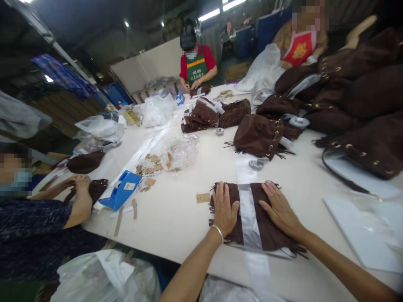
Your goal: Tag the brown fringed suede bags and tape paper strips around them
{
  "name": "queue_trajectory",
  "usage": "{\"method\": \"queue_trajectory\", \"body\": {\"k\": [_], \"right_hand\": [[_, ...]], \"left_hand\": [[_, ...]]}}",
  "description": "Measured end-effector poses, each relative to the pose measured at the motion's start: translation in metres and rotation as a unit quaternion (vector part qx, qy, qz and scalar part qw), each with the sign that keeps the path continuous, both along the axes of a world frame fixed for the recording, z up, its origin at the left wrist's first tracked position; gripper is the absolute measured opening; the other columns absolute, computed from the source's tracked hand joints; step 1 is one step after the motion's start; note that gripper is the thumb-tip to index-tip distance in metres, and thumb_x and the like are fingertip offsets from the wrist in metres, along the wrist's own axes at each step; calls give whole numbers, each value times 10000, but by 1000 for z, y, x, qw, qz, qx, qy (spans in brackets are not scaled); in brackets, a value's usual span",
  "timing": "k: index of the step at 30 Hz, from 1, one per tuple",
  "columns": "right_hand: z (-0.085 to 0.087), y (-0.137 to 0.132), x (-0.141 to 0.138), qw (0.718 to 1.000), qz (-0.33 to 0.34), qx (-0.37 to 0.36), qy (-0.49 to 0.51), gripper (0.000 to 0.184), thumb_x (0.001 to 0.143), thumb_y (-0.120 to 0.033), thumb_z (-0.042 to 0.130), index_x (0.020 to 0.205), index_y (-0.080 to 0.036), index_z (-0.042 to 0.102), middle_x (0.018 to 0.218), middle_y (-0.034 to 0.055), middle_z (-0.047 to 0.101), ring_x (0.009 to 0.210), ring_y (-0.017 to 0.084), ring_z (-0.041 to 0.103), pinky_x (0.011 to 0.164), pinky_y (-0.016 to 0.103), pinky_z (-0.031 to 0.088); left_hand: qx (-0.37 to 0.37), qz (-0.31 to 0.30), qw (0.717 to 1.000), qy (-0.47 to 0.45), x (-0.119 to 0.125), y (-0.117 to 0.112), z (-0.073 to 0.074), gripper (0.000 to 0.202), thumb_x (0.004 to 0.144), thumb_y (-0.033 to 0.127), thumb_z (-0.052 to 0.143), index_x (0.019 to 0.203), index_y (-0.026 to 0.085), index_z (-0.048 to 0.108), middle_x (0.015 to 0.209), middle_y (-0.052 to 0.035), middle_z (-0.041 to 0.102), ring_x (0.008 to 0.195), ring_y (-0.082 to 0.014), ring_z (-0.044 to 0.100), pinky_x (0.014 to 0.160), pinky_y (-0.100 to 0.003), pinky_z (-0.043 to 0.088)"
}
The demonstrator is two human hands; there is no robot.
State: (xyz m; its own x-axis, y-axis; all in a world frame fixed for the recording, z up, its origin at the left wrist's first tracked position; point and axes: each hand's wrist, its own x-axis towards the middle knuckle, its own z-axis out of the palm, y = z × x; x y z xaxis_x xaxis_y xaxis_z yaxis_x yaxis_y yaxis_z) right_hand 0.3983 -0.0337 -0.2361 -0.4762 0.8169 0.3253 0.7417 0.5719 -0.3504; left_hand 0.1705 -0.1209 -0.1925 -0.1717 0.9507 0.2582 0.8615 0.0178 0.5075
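A brown fringed suede bag (262,226) lies flat on the white table (176,218) in front of me, with a strip of clear wrap (249,218) running over its middle. My left hand (224,208), a bangle at the wrist, presses flat on the bag's left half with fingers stretched out. My right hand (278,208) lies flat on the right half, fingers spread. Neither hand grips anything.
A blue tape dispenser (121,191), small paper tags (150,170) and plastic bags lie at mid-left. Piles of brown fringed bags (260,135) fill the far right. Three other people work around the table. White sheets (362,226) lie at my right.
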Motion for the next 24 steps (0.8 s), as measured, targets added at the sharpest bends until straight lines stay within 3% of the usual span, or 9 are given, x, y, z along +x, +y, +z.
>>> {"method": "queue_trajectory", "body": {"k": [3, 6, 10, 14, 16, 18, 20, 22, 24], "right_hand": [[29, 12, -1, 999, 19, 30, -5, 652, 996, -510, 350, 1524, -130, 308, 1507, 171, 439, 1430, 315, 338, 1155, 511, 319], [58, 31, -20, 992, 112, 19, -46, 604, 980, -536, 374, 1416, -133, 483, 1413, 162, 548, 1346, 310, 457, 1134, 479, 346], [73, 58, -59, 965, 190, -123, -136, 661, 919, -610, 425, 1371, -145, 548, 1312, 175, 626, 1175, 336, 600, 1000, 478, 453], [75, 86, -87, 926, 207, -250, -194, 734, 805, -671, 555, 1336, -164, 586, 1200, 166, 690, 1078, 356, 648, 921, 457, 481], [76, 99, -94, 912, 221, -279, -207, 721, 760, -676, 605, 1268, -164, 634, 1140, 153, 716, 1022, 341, 670, 883, 423, 500], [78, 108, -99, 894, 238, -312, -217, 648, 753, -685, 607, 1142, -174, 694, 1080, 127, 736, 971, 310, 686, 838, 374, 517], [82, 110, -106, 879, 252, -340, -221, 601, 783, -705, 561, 1049, -189, 715, 1036, 101, 744, 942, 282, 692, 799, 336, 523], [85, 107, -116, 883, 246, -334, -219, 610, 798, -724, 533, 1057, -199, 701, 1031, 93, 741, 938, 275, 686, 790, 336, 514], [85, 100, -129, 902, 227, -299, -213, 620, 796, -731, 537, 1111, -215, 673, 1054, 88, 731, 944, 276, 675, 794, 347, 497]], "left_hand": [[67, 86, 986, -125, -6, -45, 20, 502, 1012, 336, 322, 1482, 163, 310, 1575, -150, 296, 1487, -220, 231, 1216, -441, 242], [44, 175, 925, -335, 7, -103, 26, 358, 989, 386, 387, 1244, 177, 527, 1306, -131, 565, 1274, -212, 507, 1139, -408, 358], [-126, 241, 719, -640, 42, -148, 16, 360, 864, 493, 576, 970, 150, 558, 960, -117, 672, 917, -228, 674, 895, -393, 526], [-147, 213, 534, -805, 64, -144, 12, 358, 773, 383, 703, 990, 143, 548, 945, -127, 696, 882, -232, 706, 892, -387, 529], [-149, 195, 477, -844, 69, -133, 12, 355, 732, 342, 755, 947, 145, 554, 920, -123, 698, 896, -240, 708, 913, -389, 521], [-158, 192, 451, -857, 74, -123, 11, 361, 718, 353, 779, 909, 149, 550, 893, -114, 694, 901, -241, 706, 915, -384, 519], [-161, 206, 450, -854, 77, -118, 9, 394, 722, 405, 779, 911, 157, 538, 894, -106, 689, 906, -238, 705, 902, -374, 523], [-183, 211, 468, -839, 76, -119, 8, 439, 734, 477, 753, 940, 160, 532, 915, -112, 691, 894, -246, 710, 860, -373, 533], [-252, 200, 512, -796, 65, -124, 9, 438, 760, 522, 701, 935, 153, 544, 882, -118, 694, 797, -248, 714, 750, -365, 539]]}}
